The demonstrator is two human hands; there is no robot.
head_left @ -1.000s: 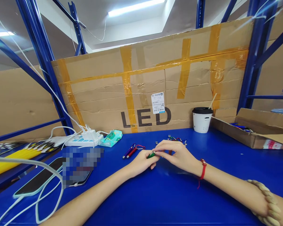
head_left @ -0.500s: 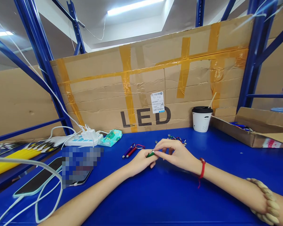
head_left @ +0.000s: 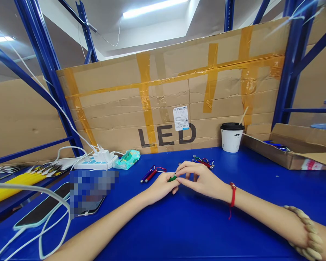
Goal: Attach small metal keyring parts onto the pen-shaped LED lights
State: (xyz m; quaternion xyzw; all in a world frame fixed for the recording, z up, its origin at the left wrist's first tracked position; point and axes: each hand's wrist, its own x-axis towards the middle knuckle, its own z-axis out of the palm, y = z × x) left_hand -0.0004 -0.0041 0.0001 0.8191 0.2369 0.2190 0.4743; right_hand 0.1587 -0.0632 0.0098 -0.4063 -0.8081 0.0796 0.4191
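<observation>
My left hand [head_left: 161, 187] grips a small green keychain flashlight [head_left: 172, 178] just above the blue table [head_left: 195, 232]. My right hand [head_left: 202, 180] pinches the flashlight's right end with thumb and forefinger, its other fingers raised. To the left lie a purple and a red keychain flashlight [head_left: 151, 173] with a clip. Behind my right hand sits a small pile of more keychain flashlights [head_left: 203, 161].
A lidded paper cup [head_left: 232, 137] stands at the back right beside an open cardboard box [head_left: 290, 148]. A taped cardboard wall marked LED [head_left: 174, 98] closes the back. A power strip [head_left: 95, 161], wipes pack [head_left: 128, 159], phones [head_left: 47, 206] and white cables lie at left.
Both hands have stayed together on the green flashlight. My right fingers have shifted slightly at its end and the view has drifted a little.
</observation>
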